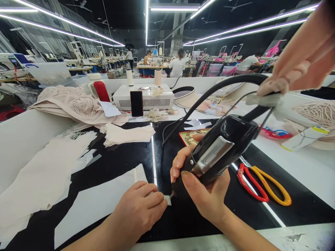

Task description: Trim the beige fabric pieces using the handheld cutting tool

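Observation:
My left hand [143,205] is closed over a small pale strip [168,199], its fingertips pressing at the right edge of a whitish cut fabric piece [102,198] on the black mat. My right hand [201,188] is wrapped round a black corded hand tool [217,146] with a metal lever on its side. The tool tilts down to the left, and its thin metal tip touches or nearly touches the strip. Its thick black cable [209,94] loops up and back. At the upper right, a blurred pinkish shape [303,59] is tied near the cable; I cannot tell what it is.
Scissors with red and yellow handles [261,181] lie at right. Stacked beige fabric pieces [44,164] cover the left side. Behind are a phone [136,104], a white vented box [143,97] with thread cones, and a shallow tray [192,136]. People work at distant tables.

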### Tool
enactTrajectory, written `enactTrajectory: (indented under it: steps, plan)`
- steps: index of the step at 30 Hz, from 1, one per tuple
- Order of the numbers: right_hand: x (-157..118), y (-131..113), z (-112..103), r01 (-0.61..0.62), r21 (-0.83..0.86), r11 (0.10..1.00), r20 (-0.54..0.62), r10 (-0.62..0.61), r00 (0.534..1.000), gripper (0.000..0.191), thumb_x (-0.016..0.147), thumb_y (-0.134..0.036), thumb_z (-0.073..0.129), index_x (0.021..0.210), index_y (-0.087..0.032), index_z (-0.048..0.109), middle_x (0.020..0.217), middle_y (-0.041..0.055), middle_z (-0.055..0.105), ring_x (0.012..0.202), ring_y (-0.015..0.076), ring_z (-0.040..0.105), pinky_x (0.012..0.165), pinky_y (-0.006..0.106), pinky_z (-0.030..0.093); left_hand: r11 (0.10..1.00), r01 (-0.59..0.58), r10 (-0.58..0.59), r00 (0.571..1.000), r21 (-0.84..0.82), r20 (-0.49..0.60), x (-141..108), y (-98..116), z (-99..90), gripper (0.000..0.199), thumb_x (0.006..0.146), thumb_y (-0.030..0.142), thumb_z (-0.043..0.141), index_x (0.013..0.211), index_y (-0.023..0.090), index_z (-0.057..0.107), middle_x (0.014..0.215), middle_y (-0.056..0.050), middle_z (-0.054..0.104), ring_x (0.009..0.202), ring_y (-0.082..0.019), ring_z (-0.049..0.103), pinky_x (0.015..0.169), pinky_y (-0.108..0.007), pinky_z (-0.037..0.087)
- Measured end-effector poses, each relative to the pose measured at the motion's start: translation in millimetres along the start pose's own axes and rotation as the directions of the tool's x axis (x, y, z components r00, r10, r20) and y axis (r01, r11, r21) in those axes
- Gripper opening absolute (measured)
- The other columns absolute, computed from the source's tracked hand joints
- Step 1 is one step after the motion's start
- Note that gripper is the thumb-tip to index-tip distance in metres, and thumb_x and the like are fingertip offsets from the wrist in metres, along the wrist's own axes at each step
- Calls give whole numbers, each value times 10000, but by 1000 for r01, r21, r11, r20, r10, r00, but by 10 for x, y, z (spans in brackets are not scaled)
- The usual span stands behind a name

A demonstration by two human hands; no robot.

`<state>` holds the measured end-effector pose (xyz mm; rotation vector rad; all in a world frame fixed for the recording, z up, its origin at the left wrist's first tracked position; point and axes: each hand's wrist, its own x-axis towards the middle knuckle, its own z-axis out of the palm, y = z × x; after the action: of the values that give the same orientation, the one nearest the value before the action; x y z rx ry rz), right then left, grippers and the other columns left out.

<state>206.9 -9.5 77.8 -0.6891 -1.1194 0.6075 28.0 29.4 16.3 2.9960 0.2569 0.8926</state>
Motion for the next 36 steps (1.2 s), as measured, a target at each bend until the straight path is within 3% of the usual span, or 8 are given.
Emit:
enactTrajectory:
  steps: [10,16,29,36]
  plan:
    - [3,32,63,-3,24,1000,-72,5,997,427,885,-395,833,1111,-304,482,803,-45,649,604,134,630,493,266,587,1000,3,-3,1000,15,-4,-74,-26,15,197,1088,100,537,946,160,659,844,29,709,802,-158,666,723,-339,483]
    - [6,25,60,16,7,1000,-49,-16,999,398,887,-354,834,1068,-291,485,810,-41,652,598,123,609,494,261,590,1000,-5,5,1000,7,-8,-49,-29,21,196,1091,94,520,970,163,659,851,20,714,811,-158,666,736,-336,488]
    - [2,38,53,-7,-6,1000,-45,7,999,455,872,-235,800,1166,-292,458,806,-59,657,594,121,637,516,265,599,998,12,-12,1000,-56,5,-55,0,29,192,1075,74,527,969,158,665,874,11,717,842,-168,686,750,-341,537]
    - [-7,8,51,8,-3,1000,-20,-8,1000,357,911,-339,794,1064,-287,475,809,-40,644,583,128,624,495,277,595,998,5,-6,1000,-62,-20,-36,-27,39,178,1090,93,526,1024,156,679,894,2,744,856,-175,713,737,-333,550]
